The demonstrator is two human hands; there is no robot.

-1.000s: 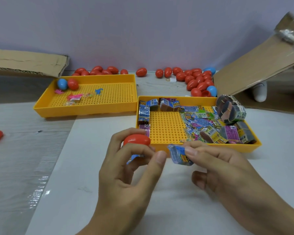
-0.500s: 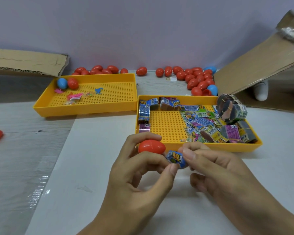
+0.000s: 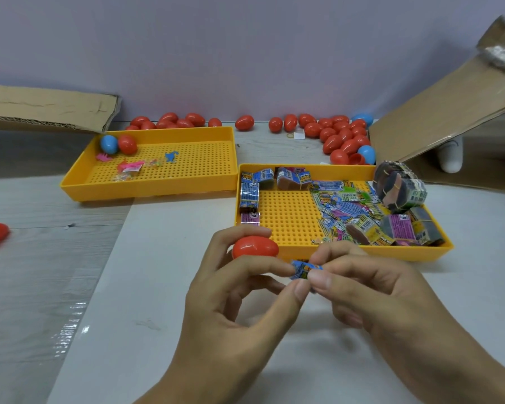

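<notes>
Red egg [image 3: 254, 246] stays gripped by the left hand [image 3: 231, 310], while the right hand [image 3: 391, 310] pinches the leaflet [image 3: 302, 269], now folded smaller.

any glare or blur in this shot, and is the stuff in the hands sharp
Head view: the red egg in the left hand shows a small highlight but is sharp, as is the printed slip pinched by the right hand; head view: streaky glare on the grey surface at left; head view: wide-angle stretch and softness at the cardboard flap.
</notes>
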